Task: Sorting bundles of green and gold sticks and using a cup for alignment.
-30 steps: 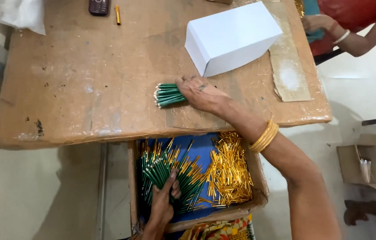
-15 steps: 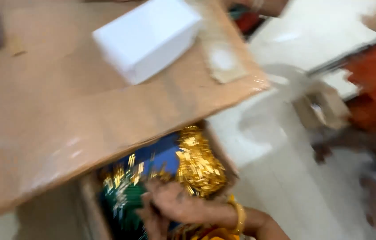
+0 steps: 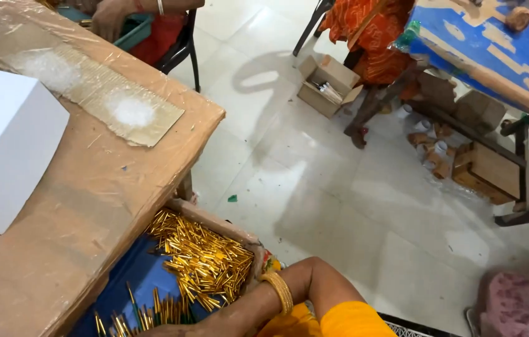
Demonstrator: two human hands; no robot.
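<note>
A cardboard tray (image 3: 214,223) with a blue lining sits below the edge of the brown table (image 3: 89,206). It holds a heap of short gold tubes (image 3: 205,259) and several green-and-gold sticks (image 3: 146,312). My right arm, with a gold bangle (image 3: 279,291) at the wrist, reaches into the tray from the right. Only the back of my right hand (image 3: 180,326) shows at the bottom edge, over the sticks, and its fingers are cut off. My left hand is out of view. A white box (image 3: 2,150) lies on the table.
A cardboard strip (image 3: 83,93) lies on the plastic-covered tabletop. Another person's hand (image 3: 109,19) rests by a teal basket (image 3: 134,31) at the far side. On the tiled floor stand an open carton (image 3: 327,84) and wooden blocks (image 3: 486,168) under a blue-topped table (image 3: 483,47).
The view has swung to the right. My right hand left the green bundle on the table and went down into the tray. My left hand dropped out of view.
</note>
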